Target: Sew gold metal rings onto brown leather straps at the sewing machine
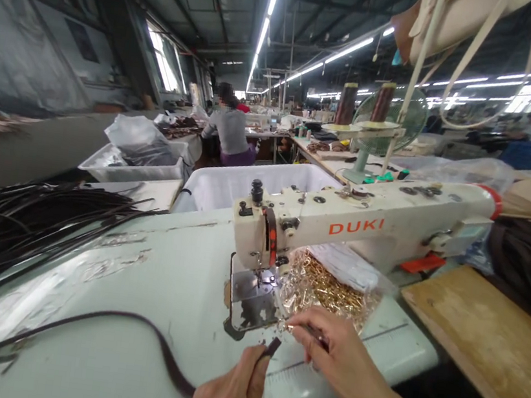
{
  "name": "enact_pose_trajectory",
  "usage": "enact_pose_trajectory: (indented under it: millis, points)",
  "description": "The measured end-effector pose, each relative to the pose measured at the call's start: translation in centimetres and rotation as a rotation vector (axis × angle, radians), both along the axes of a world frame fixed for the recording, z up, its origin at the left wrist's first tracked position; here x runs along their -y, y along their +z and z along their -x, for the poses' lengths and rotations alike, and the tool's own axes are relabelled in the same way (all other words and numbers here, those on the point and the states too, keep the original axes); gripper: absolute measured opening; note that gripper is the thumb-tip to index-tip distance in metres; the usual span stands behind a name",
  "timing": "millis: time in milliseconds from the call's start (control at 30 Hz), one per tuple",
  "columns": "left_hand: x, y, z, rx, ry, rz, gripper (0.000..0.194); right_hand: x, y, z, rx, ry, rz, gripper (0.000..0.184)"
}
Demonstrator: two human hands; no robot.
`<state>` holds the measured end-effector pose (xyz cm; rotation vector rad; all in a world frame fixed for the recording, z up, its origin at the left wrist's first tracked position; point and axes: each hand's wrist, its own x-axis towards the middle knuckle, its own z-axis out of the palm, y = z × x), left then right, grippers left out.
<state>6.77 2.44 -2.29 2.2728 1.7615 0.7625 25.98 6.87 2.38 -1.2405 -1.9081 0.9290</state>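
My left hand (231, 390) is closed on a dark brown strap (166, 359); the strap's short end stands up past the thumb, and its long tail curves away left over the table. My right hand (324, 344) is closed, thumb and forefinger pinched together beside a clear plastic bag of gold-coloured metal pieces (327, 285). Something dark with a shiny metal part shows within its fingers; its kind is unclear. Just beyond both hands is the needle plate (255, 299) of a white sewing machine (301, 223).
A pile of dark straps (22, 226) covers the table's left. White bins (258, 182) stand behind the table. At right lie a wooden board (481, 345) and more dark strips (530, 266). Thread cones (382, 102) rise behind the machine. A person (233, 129) sits further back.
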Motion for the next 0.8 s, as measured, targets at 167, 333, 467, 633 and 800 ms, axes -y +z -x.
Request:
enact_pose_trajectory:
  millis: [167,333,467,633,800]
  points:
    - [0.5,-0.6,0.5,-0.133,0.028,-0.192,0.023,1.7,-0.3,1.8,0.011,0.005,-0.093,0.014]
    - [0.8,-0.4,0.5,-0.218,0.066,-0.246,0.024,2.6,-1.6,3.0,0.020,0.029,-0.164,0.023]
    - [0.7,-0.4,0.0,-0.171,0.091,-0.092,0.026,3.3,-3.3,4.1,0.013,0.042,-0.216,0.032]
    - [0.5,0.6,0.7,0.010,-0.002,0.072,0.040,3.5,-3.0,4.4,0.004,0.106,-0.162,0.034]
    - [0.4,3.0,2.9,0.125,-0.268,0.224,0.041,2.3,-0.4,3.1,0.078,0.248,-0.089,0.026]
